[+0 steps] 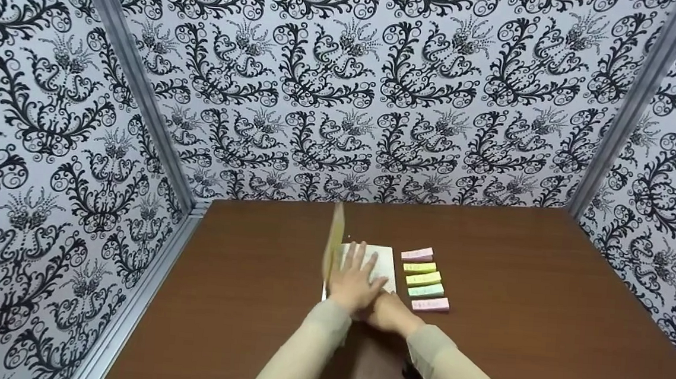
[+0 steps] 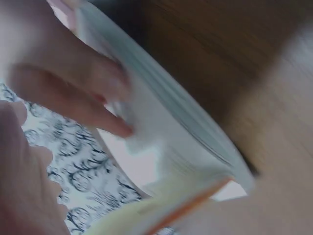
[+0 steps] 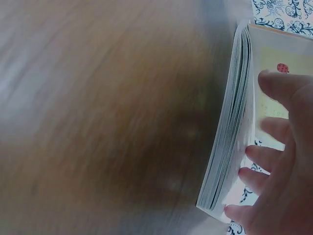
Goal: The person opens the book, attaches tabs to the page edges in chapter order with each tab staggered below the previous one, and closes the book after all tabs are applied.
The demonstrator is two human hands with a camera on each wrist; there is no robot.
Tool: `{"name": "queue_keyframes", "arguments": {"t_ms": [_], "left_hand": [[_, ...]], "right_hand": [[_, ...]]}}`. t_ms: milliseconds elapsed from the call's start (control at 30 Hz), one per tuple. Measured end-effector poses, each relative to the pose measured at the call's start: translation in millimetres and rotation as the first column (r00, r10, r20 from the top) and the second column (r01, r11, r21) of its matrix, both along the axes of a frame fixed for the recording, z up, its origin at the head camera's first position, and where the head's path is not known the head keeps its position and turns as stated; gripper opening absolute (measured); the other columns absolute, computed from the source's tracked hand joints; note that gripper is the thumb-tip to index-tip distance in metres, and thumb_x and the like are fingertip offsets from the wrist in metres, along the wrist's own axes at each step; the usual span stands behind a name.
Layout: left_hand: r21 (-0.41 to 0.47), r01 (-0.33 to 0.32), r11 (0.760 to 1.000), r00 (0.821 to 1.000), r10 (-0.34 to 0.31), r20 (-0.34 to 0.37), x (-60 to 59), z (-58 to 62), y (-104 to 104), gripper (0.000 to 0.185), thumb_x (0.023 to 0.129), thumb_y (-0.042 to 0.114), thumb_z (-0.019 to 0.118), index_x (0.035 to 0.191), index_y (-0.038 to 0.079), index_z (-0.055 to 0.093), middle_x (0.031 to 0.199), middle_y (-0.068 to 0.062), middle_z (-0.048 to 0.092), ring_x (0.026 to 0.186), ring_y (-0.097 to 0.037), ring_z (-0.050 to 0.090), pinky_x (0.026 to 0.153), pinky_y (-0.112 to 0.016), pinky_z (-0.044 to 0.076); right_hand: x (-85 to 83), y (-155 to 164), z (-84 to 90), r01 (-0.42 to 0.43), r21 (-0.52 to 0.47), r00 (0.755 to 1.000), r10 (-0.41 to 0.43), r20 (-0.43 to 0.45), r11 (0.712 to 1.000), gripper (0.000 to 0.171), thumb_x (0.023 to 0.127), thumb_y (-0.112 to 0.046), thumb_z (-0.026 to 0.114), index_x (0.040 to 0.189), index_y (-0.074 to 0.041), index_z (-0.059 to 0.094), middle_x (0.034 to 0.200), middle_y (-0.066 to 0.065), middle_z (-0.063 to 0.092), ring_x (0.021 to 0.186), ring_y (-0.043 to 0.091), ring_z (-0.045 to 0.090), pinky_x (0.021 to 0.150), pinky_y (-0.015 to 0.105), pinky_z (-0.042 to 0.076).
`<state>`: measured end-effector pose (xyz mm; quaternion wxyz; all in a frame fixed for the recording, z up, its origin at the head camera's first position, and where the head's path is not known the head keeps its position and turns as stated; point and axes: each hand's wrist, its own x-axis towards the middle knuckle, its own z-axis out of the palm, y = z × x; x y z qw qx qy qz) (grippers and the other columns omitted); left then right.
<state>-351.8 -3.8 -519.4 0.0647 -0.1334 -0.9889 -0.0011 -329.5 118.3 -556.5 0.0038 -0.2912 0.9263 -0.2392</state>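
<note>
An open book (image 1: pixel 385 264) lies on the table, its raised cover or leaf (image 1: pixel 334 243) standing nearly upright on the left, yellowish and blurred. My left hand (image 1: pixel 354 283) rests on the page with its fingers spread and straight. Just below and to its right is my right hand (image 1: pixel 389 312), partly covered by the left hand in the head view. In the right wrist view the right hand (image 3: pixel 283 147) has its fingers extended over the open page, pinching nothing. The thick page block (image 3: pixel 227 127) and a small red print on a yellowish patch show there. The left wrist view is blurred, with fingers at the book's page (image 2: pixel 166 152).
Several coloured paper slips, among them a pink slip (image 1: pixel 431 304) and a green slip (image 1: pixel 426 290), lie in a column right of the book. Patterned walls (image 1: pixel 344 95) enclose the brown table (image 1: pixel 544 299) at the back and sides.
</note>
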Motion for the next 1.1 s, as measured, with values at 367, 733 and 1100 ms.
{"name": "queue_keyframes", "arguments": {"t_ms": [367,733,1100], "left_hand": [[-0.048,-0.077,0.996,0.997,0.077,-0.005,-11.9,-37.6,-60,0.065,0.096,0.063,0.031,0.153,0.03,0.031,0.161,-0.004,0.016,0.147,-0.026,0.008,0.111,-0.06,-0.007],[0.05,-0.11,0.993,0.994,0.108,0.034,-14.1,-61.9,-86,0.066,0.096,0.062,0.032,0.153,0.028,0.03,0.16,-0.002,0.019,0.147,-0.027,0.011,0.113,-0.06,0.0],[0.283,-0.212,0.936,0.953,0.133,0.272,-14.6,-50.8,-109,0.061,0.102,0.051,0.031,0.155,0.021,0.026,0.16,-0.006,0.018,0.147,-0.032,0.01,0.111,-0.063,0.003]], "right_hand": [[-3.5,-1,-5.7,-0.018,0.056,0.999,0.016,0.042,0.998,0.055,0.091,-0.024,0.063,0.14,-0.002,0.05,0.148,0.022,0.039,0.136,0.044,0.033,0.103,0.07,0.024],[-1.8,1,-2.2,-0.025,0.062,0.999,0.021,0.049,0.998,0.054,0.092,-0.025,0.063,0.14,-0.004,0.05,0.148,0.022,0.039,0.136,0.043,0.033,0.104,0.068,0.024],[-2.7,2,-2.2,-0.022,0.117,0.998,0.016,0.053,0.993,0.054,0.096,-0.03,0.059,0.143,-0.008,0.047,0.15,0.019,0.037,0.138,0.041,0.032,0.107,0.064,0.024]]}}
